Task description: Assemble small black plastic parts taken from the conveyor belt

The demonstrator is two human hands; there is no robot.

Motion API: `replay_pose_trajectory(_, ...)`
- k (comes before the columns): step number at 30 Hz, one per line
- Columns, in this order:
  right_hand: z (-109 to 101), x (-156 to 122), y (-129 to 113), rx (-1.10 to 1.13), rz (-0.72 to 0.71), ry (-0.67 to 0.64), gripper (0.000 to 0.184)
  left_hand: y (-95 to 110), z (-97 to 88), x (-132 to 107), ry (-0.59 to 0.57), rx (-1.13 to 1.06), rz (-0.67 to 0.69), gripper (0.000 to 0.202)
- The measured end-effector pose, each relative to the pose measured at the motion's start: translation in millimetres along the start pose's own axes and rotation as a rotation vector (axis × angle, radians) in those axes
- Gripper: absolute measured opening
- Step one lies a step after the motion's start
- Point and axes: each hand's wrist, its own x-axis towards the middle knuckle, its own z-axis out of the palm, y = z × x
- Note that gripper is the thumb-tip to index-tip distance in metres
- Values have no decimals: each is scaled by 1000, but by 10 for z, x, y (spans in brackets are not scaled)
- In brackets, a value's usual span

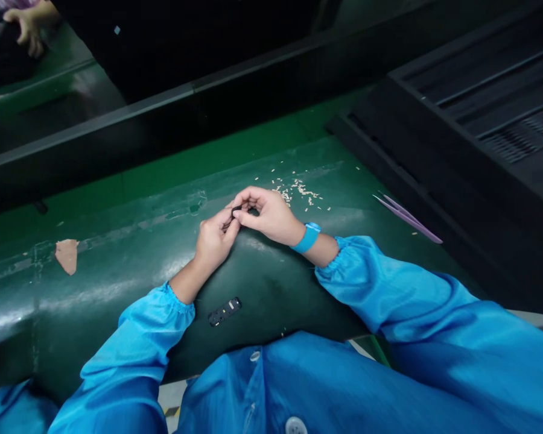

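My left hand [215, 238] and my right hand [268, 212] meet over the green work surface, fingers pinched together. Between their fingertips is a small black part [236, 211], mostly covered by the fingers, so its kind does not show. Both hands appear to grip it. Below them, nearer my body, lies a flat black elongated piece [225, 311] with small light details on its face. Just beyond my right hand many tiny pale slips [301, 188] are scattered on the mat.
Lilac tweezers [409, 220] lie at the right, beside a large black slatted crate [434, 150]. A brown scrap [67, 256] rests on the green mat [117, 283] at the left. A dark rail [163, 114] runs along the back. Another person's hand [29, 27] shows at the upper left.
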Motion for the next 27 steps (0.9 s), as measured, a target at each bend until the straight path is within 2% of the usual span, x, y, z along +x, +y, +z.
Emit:
replay_pose_trajectory(2,12,-5,11,-27,0,-15,13,9,2,6,-12,-55,-4,22)
replay_pose_trajectory(4,23,-22,6,-67,-29,2,18,5,-3,26,-30,-198,-44,27)
replay_pose_trajectory(7,36,-77,-39,-254,-198,60,28,-39,-30,76,-1,-432,-148,36)
replay_pose_trajectory(9,48,-126,-76,-461,-342,62,26,-84,-47,104,62,-495,-173,37)
replay_pose_trajectory(11,64,-167,-91,-652,-440,26,16,-117,-45,112,128,-475,-157,34)
replay_pose_trajectory(13,75,-187,-73,-775,-479,-14,8,-119,-16,91,165,-395,-130,30)
replay_pose_trajectory(18,3,-151,7,-848,-459,-37,17,-23,37,2,132,-262,-114,33)
replay_pose_trajectory(21,-45,-173,-43,-867,-414,-66,19,-59,-104,62,232,-182,-59,44)
replay_pose_trajectory(23,-11,-258,-138,-894,-438,-172,18,-188,-265,165,346,-65,25,43)
replay_pose_trajectory(25,84,-406,-266,-892,-528,-393,16,-378,-414,273,418,33,79,35)
replay_pose_trajectory(27,209,-592,-399,-841,-627,-624,20,-562,-497,346,439,96,98,30)
